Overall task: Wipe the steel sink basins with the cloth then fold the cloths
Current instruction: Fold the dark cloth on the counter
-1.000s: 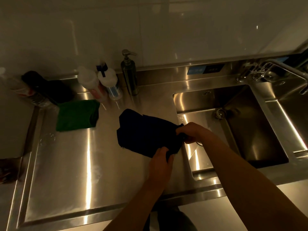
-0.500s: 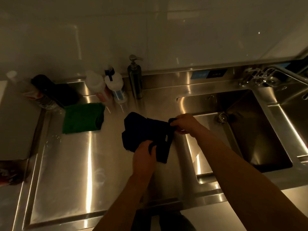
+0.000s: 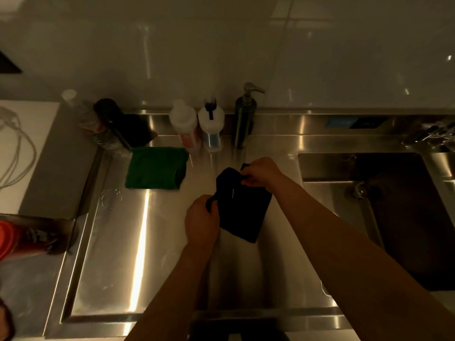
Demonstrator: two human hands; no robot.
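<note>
While a folded green cloth (image 3: 156, 167) lies well left of it, the left hand (image 3: 201, 221) pinches the limp dark navy cloth (image 3: 242, 205) at one corner; the right hand (image 3: 261, 172) pinches the far corner. Light and floppy, it is best held by its corners over the steel counter (image 3: 118, 242).

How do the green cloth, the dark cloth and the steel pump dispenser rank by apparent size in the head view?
1-2. green cloth and dark cloth: similar in area, and the dark one is bunched in both hands, so no ranking.
3. steel pump dispenser: narrowest, though it stands farther back.
</note>
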